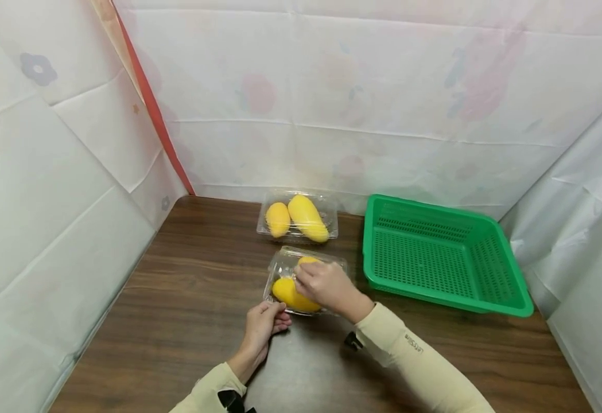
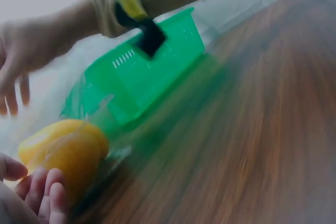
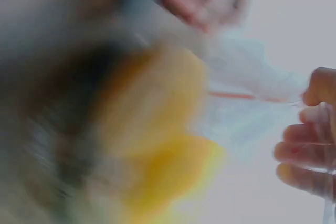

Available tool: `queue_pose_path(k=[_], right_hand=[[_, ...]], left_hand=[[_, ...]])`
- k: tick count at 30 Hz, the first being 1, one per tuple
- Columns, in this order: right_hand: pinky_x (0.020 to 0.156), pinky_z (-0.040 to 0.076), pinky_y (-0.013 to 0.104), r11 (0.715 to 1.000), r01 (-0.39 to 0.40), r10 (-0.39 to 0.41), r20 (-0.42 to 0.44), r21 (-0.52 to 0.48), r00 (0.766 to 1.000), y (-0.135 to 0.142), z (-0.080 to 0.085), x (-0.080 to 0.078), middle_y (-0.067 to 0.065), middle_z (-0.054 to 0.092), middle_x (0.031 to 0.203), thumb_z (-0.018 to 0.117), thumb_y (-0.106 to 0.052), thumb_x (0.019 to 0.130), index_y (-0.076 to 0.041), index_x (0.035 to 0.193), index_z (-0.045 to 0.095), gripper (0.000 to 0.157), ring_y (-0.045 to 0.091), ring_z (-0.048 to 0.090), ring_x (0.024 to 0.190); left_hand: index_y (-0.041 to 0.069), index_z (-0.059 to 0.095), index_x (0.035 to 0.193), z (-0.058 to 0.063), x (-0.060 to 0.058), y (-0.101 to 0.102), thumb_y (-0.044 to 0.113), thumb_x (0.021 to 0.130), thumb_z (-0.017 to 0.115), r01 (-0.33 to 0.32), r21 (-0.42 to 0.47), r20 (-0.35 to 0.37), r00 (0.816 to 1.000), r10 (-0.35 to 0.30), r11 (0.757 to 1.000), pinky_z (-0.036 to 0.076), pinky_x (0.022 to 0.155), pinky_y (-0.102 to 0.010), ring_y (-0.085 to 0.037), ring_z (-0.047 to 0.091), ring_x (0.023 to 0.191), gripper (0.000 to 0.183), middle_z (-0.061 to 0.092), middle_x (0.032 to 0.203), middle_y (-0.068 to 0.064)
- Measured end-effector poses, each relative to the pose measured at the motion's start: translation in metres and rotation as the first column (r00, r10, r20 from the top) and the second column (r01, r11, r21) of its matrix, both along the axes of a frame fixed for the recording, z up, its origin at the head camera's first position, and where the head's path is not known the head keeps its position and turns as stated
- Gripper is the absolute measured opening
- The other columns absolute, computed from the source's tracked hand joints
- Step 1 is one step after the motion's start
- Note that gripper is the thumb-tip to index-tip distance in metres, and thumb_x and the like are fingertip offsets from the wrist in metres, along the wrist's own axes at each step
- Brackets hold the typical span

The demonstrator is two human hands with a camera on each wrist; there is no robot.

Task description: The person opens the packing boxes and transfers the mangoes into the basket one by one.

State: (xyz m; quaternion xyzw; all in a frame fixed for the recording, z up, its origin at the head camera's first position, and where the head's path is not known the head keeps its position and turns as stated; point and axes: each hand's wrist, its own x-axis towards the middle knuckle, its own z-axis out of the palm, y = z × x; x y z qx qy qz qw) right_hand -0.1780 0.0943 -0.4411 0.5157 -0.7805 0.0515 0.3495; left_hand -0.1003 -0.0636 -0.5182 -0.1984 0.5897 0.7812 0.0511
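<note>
A clear plastic clamshell box (image 1: pixel 276 269) with yellow mangoes (image 1: pixel 295 295) in it lies mid-table. My left hand (image 1: pixel 264 326) is at its near left corner, thumb and forefinger pinching the edge; in the left wrist view this hand (image 2: pixel 39 195) is close beside a mango (image 2: pixel 68 156). Above the box, my right hand (image 1: pixel 323 284) has its fingers bent and covers part of the fruit. In the right wrist view the right hand (image 3: pixel 310 140) pinches clear plastic, seemingly the lid; the mangoes (image 3: pixel 173 166) are blurred there.
Behind stands a second clear box (image 1: pixel 334 221) with two mangoes (image 1: pixel 306 218). To the right is a green perforated basket (image 1: pixel 445 298). White printed sheets (image 1: pixel 362 103) close in the wooden table (image 1: pixel 187 287) at the back and sides.
</note>
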Motion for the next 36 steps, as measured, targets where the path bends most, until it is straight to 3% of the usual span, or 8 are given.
queue_pose_path(k=[4, 8, 12, 19, 24, 30, 36], right_hand=[[0.052, 0.053, 0.023, 0.996, 0.084, -0.084, 0.043, 0.011, 0.996, 0.001, 0.018, -0.002, -0.001, 0.069, 0.08, 0.074, -0.02, 0.082, -0.009, 0.092, 0.072, 0.015, 0.01, 0.064, 0.061], [0.059, 0.056, 0.025, 0.992, 0.121, -0.124, 0.092, 0.029, 0.988, 0.004, 0.016, 0.001, 0.0, 0.071, 0.088, 0.074, -0.03, 0.085, -0.012, 0.098, 0.073, 0.022, 0.013, 0.066, 0.068], [0.059, 0.054, 0.024, 0.99, 0.134, -0.14, 0.124, 0.05, 0.982, 0.013, 0.02, 0.003, 0.0, 0.068, 0.089, 0.075, -0.039, 0.084, -0.015, 0.102, 0.072, 0.03, 0.013, 0.062, 0.068], [0.062, 0.053, 0.026, 0.991, 0.131, -0.135, 0.195, 0.034, 0.971, 0.027, 0.029, 0.002, 0.002, 0.067, 0.093, 0.075, -0.031, 0.085, -0.013, 0.104, 0.072, 0.026, 0.015, 0.06, 0.076], [0.061, 0.053, 0.026, 0.991, 0.129, -0.122, 0.196, -0.025, 0.973, 0.032, 0.032, -0.001, 0.003, 0.067, 0.095, 0.075, -0.025, 0.085, -0.012, 0.106, 0.073, 0.025, 0.016, 0.061, 0.078], [0.062, 0.052, 0.026, 0.99, 0.128, -0.116, 0.203, -0.052, 0.972, 0.032, 0.033, -0.007, 0.003, 0.065, 0.094, 0.074, -0.021, 0.086, -0.011, 0.108, 0.073, 0.024, 0.017, 0.06, 0.08], [0.058, 0.046, 0.023, 0.989, 0.128, -0.11, 0.211, -0.075, 0.971, 0.031, 0.032, -0.012, 0.003, 0.062, 0.089, 0.074, -0.02, 0.087, -0.011, 0.108, 0.074, 0.023, 0.016, 0.053, 0.074]], left_hand=[[-0.003, 0.061, 0.087, 0.0, 0.003, -0.002, 0.009, 0.093, 0.058, 0.026, 0.006, 0.027, 0.999, -0.026, 1.0, 0.056, 0.058, -0.023, -0.011, 0.066, 0.059, 0.014, 0.064, 0.063, 0.001], [-0.005, 0.062, 0.092, 0.001, 0.004, -0.002, 0.013, 0.093, 0.061, 0.052, -0.013, 0.039, 0.998, -0.051, 0.999, 0.056, 0.059, -0.023, -0.011, 0.067, 0.06, 0.018, 0.066, 0.066, 0.001], [-0.006, 0.064, 0.097, 0.002, 0.003, -0.006, 0.016, 0.093, 0.063, 0.083, -0.068, 0.047, 0.996, -0.08, 0.994, 0.055, 0.057, -0.022, -0.01, 0.065, 0.06, 0.023, 0.066, 0.068, 0.001], [-0.005, 0.064, 0.092, 0.003, 0.001, -0.021, 0.023, 0.097, 0.058, 0.068, -0.112, 0.076, 0.995, -0.06, 0.991, 0.052, 0.05, -0.022, -0.01, 0.061, 0.054, 0.029, 0.066, 0.068, -0.002], [-0.005, 0.06, 0.098, 0.005, -0.007, -0.034, 0.015, 0.095, 0.06, 0.014, -0.171, 0.038, 0.999, -0.008, 0.985, 0.052, 0.049, -0.021, -0.009, 0.059, 0.053, 0.021, 0.066, 0.07, -0.001], [-0.008, 0.066, 0.11, 0.004, -0.014, -0.042, 0.01, 0.092, 0.066, 0.022, -0.286, -0.042, 0.999, -0.036, 0.958, 0.055, 0.063, -0.02, -0.009, 0.063, 0.068, 0.026, 0.069, 0.084, -0.001], [-0.009, 0.067, 0.11, 0.001, -0.02, -0.045, 0.007, 0.091, 0.066, 0.002, -0.285, -0.058, 0.998, -0.02, 0.959, 0.054, 0.064, -0.019, -0.006, 0.062, 0.068, 0.025, 0.07, 0.086, 0.0]])
